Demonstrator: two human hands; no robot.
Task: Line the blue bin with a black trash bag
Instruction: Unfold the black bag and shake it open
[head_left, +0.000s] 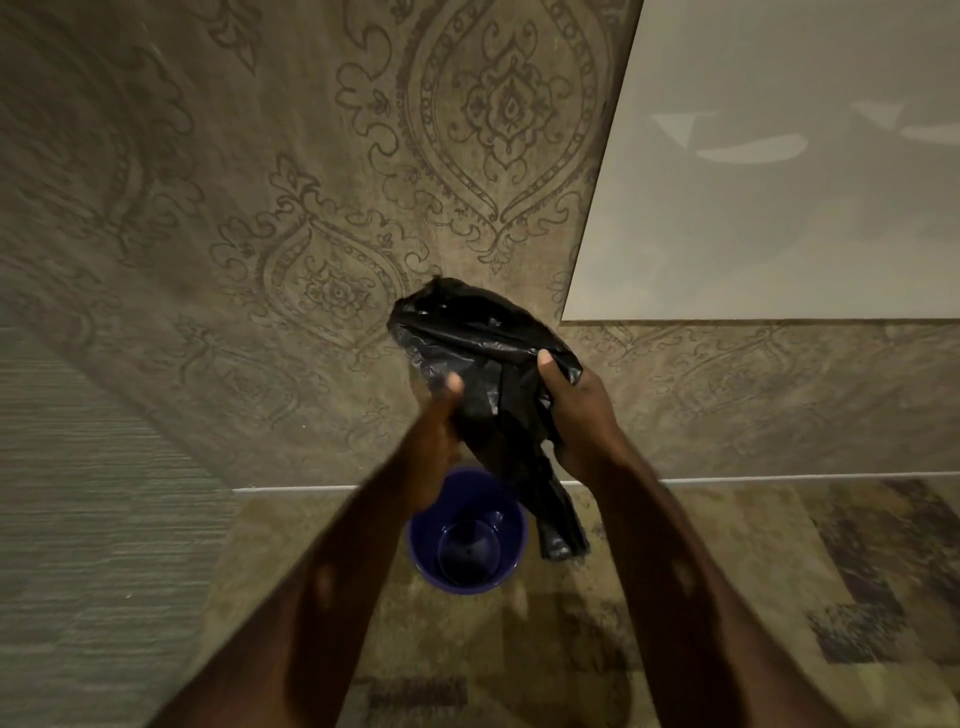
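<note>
Both hands raised before damask wallpaper, left hand (441, 415) and right hand (576, 410) each clutching the crumpled black trash bag (483, 358), its tail dangling beside the blue bin (467, 535) on patterned carpet (727, 571)

Damask-patterned wallpaper (363, 182) fills the wall. A pale glossy panel (779, 182) sits at two o'clock. Patchwork carpet (779, 597) spreads below.

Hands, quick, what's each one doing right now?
Left hand: closed on the black trash bag, blurred.
Right hand: closed on the same bag, above the blue bin.
</note>
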